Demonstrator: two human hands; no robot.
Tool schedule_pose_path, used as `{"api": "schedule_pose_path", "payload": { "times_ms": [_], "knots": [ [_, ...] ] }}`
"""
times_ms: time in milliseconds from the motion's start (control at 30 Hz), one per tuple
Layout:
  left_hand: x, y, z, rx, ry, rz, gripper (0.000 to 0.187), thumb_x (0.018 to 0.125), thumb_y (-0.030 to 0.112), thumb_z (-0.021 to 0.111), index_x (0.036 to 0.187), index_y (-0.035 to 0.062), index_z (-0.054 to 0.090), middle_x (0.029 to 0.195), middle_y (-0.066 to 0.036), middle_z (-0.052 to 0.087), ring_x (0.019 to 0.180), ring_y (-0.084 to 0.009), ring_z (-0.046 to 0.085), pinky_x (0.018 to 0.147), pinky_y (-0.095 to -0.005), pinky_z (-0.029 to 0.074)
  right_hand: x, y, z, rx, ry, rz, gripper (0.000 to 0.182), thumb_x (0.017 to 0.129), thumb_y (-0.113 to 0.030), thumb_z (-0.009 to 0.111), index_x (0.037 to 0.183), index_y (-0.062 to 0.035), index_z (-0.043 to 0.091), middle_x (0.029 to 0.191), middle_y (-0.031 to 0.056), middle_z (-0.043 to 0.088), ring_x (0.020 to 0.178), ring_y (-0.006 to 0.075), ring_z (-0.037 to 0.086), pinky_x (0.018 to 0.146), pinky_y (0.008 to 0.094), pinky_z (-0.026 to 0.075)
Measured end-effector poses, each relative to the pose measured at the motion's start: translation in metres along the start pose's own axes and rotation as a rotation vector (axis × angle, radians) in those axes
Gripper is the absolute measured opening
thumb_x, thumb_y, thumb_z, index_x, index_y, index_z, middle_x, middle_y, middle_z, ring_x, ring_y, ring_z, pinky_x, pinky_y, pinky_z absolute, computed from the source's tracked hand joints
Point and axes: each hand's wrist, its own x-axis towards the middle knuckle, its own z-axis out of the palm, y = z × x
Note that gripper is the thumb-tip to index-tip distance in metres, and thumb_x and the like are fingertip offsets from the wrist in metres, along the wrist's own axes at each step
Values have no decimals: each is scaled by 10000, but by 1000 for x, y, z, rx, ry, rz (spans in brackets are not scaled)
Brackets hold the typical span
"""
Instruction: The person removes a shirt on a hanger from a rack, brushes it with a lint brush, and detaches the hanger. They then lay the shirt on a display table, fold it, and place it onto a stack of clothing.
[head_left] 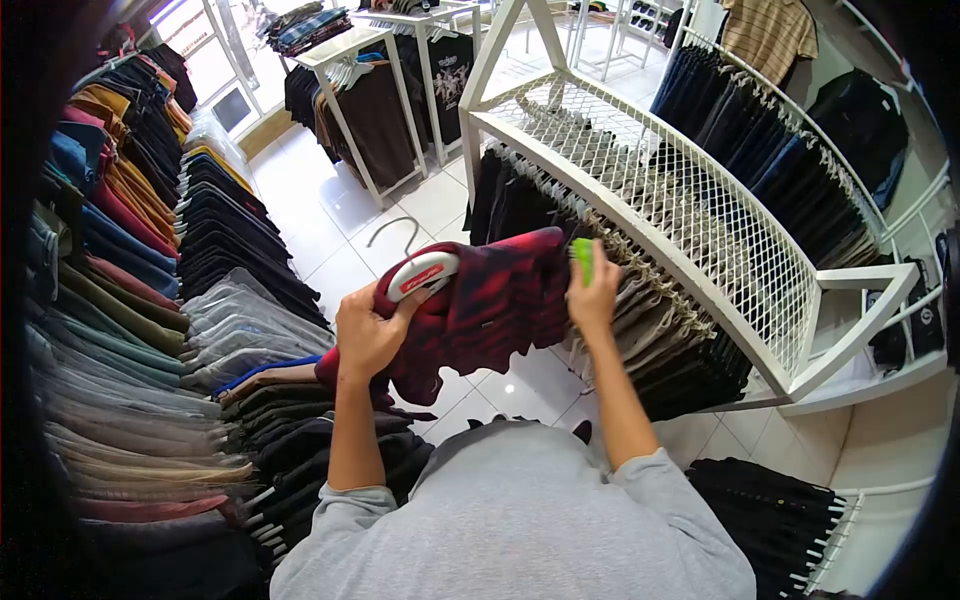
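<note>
My left hand (pixel 368 330) is closed around the shoulder of a white hanger (pixel 425 272) with a red label and a metal hook. From the hanger drapes a dark red and black patterned shirt (pixel 500 300), held up in front of me and stretched sideways toward my right. My right hand (pixel 594 298) grips a bright green brush (pixel 583 258), close beside the right end of the shirt. Its bristle side appears to face the cloth; whether it touches cannot be made out.
Rails of hanging clothes (pixel 130 250) line my left side. On my right stands a white mesh-topped rack (pixel 690 180) with trousers (pixel 650 320) hanging beneath. More jeans (pixel 740 130) hang behind it. Black garments (pixel 760 520) hang low at right. A white display stand (pixel 350 60) is ahead on the tiled floor (pixel 330 200).
</note>
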Motion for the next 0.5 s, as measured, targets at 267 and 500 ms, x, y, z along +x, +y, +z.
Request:
{"api": "schedule_pose_path", "payload": {
  "times_ms": [267, 500],
  "knots": [
    [-2, -7, 8, 148, 67, 357, 243, 796, 211, 841, 812, 29, 681, 683, -121, 595, 581, -315, 585, 539, -388, 427, -32, -126, -45, 344, -25, -543, 625, 953, -232, 686, 1508, -80, 444, 1215, 221, 500, 1106, 385, 554, 957, 438, 470],
    [-7, -12, -15, 269, 165, 361, 228, 793, 174, 842, 839, 12, 689, 719, -128, 628, 607, -300, 604, 568, -375, 450, -6, -19, -10, 172, 187, -163, 560, 1011, -178, 606, 1520, -49, 411, 1231, 208, 481, 1098, 362, 537, 974, 429, 450]
  ]
}}
